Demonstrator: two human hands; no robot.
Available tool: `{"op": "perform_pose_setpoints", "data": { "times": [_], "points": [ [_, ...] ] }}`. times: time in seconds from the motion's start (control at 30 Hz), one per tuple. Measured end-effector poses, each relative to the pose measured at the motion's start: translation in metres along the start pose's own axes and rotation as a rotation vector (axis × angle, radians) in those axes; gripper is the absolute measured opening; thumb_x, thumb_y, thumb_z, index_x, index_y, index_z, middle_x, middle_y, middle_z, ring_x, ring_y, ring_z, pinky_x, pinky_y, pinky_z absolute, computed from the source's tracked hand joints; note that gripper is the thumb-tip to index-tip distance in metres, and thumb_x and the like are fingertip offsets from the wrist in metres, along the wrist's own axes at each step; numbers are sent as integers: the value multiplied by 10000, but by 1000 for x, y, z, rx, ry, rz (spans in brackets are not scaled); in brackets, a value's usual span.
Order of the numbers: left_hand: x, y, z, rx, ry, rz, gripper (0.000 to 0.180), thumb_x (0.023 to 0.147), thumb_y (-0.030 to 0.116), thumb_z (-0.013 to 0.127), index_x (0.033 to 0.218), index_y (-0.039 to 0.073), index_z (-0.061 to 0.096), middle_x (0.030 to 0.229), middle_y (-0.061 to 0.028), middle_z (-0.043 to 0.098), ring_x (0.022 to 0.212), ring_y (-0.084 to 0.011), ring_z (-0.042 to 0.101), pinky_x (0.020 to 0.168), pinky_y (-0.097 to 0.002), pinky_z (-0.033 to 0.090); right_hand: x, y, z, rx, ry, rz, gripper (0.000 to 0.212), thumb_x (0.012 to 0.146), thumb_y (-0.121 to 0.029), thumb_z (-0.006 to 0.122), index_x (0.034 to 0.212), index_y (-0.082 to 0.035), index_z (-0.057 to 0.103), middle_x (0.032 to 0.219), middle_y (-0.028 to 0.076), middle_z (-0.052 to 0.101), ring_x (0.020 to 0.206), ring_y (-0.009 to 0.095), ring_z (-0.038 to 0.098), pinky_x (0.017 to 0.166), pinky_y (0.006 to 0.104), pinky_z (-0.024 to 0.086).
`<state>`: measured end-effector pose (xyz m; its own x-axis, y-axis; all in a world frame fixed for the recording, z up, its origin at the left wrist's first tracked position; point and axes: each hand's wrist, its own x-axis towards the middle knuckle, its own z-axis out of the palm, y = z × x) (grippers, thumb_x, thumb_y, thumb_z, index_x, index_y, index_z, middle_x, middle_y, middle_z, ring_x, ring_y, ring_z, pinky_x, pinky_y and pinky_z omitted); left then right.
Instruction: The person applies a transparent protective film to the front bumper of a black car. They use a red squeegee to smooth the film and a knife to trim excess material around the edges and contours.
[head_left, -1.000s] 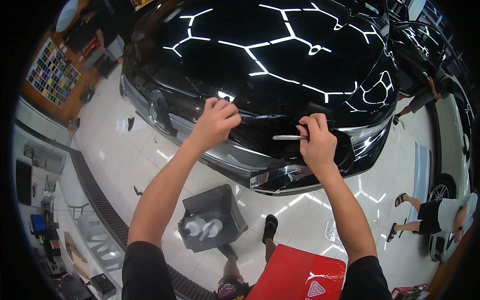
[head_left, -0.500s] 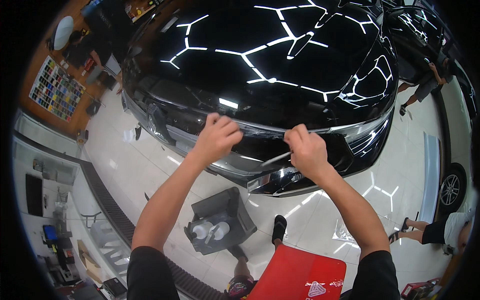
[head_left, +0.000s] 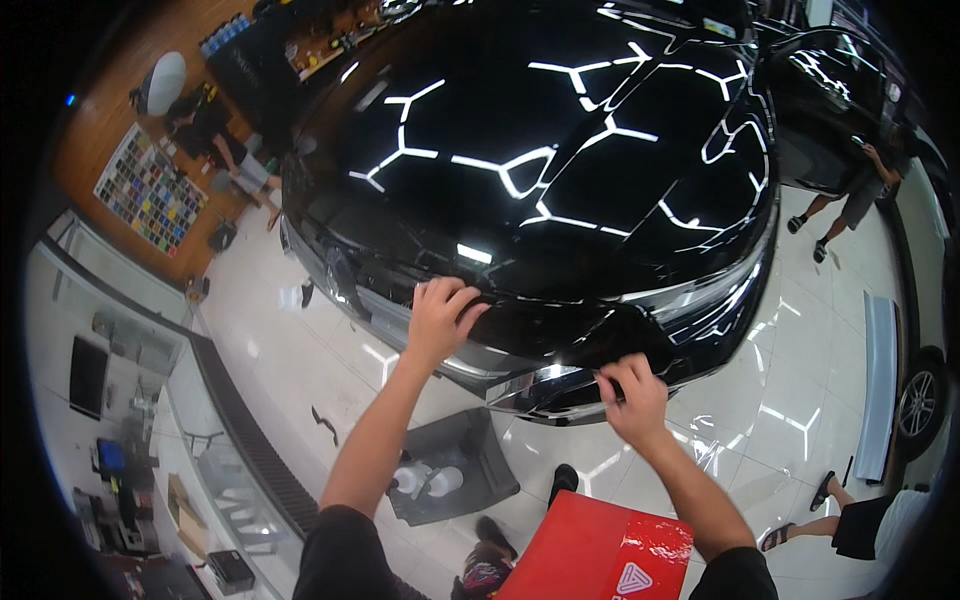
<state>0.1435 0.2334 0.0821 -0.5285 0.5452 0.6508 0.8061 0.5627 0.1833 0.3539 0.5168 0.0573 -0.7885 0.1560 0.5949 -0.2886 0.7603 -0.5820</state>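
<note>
A black car with a glossy hood [head_left: 470, 215] stands in front of me. My left hand [head_left: 438, 318] rests at the hood's front edge, its fingers bent over it and the thumb held apart. Lower and to the right, my right hand [head_left: 634, 396] pinches at the bottom edge of what looks like a thin dark glossy film [head_left: 570, 335] over the car's nose. The film is hard to tell from the black paint behind it. Below it lies a shiny corner of the front bumper [head_left: 545, 392].
A grey bin-like stand [head_left: 480, 480] holding white bottles [head_left: 440, 481] is below my left arm. Something red and shiny [head_left: 590, 550] hangs before my body. People stand at the left, right and lower right. A long pale panel [head_left: 878, 385] leans near another car's wheel [head_left: 917, 405].
My right hand has moved down from the hood edge, and the thin grey strip by it no longer shows. My left hand sits lower in view, along with the car.
</note>
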Motion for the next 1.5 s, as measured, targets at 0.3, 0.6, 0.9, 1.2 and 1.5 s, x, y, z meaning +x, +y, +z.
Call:
{"op": "perform_pose_setpoints", "data": {
  "times": [0.3,0.6,0.9,1.2,1.5],
  "points": [
    [18,71,35,21,73,-83,285,883,302,816,1085,131,711,1079,-55,636,1090,-282,573,952,-464,390,-226,-31,-100,27,77,809,168,962,-154,734,1022,1,709,867,119,667,744,217,641,682,357,510],
    [4,115,81,-28,187,-124,223,841,186,856,1021,126,737,1065,-67,657,1118,-306,588,991,-454,394,-261,17,-180,269,373,1086,230,1045,-182,635,989,18,733,843,40,712,786,102,612,725,289,490],
    [-23,128,79,284,280,-210,121,899,97,790,994,56,726,1048,-141,695,1042,-358,631,936,-512,465,-300,232,-318,172,586,1168,194,1026,-130,619,989,21,736,812,50,689,759,111,578,699,291,462],
    [-26,308,270,339,-563,-752,462,898,242,631,1289,2,697,1191,-226,693,1129,-415,630,1025,-523,481,-239,472,-507,183,604,1130,171,1019,-37,621,1170,4,690,790,-2,608,676,75,561,565,244,456],
    [184,515,702,-315,-1587,-500,476,1010,374,537,1303,39,704,1323,-212,668,1247,-391,613,1088,-495,468,-59,681,-671,275,712,955,302,876,7,789,1164,10,698,861,39,701,799,107,649,742,277,537]
  ]
}}
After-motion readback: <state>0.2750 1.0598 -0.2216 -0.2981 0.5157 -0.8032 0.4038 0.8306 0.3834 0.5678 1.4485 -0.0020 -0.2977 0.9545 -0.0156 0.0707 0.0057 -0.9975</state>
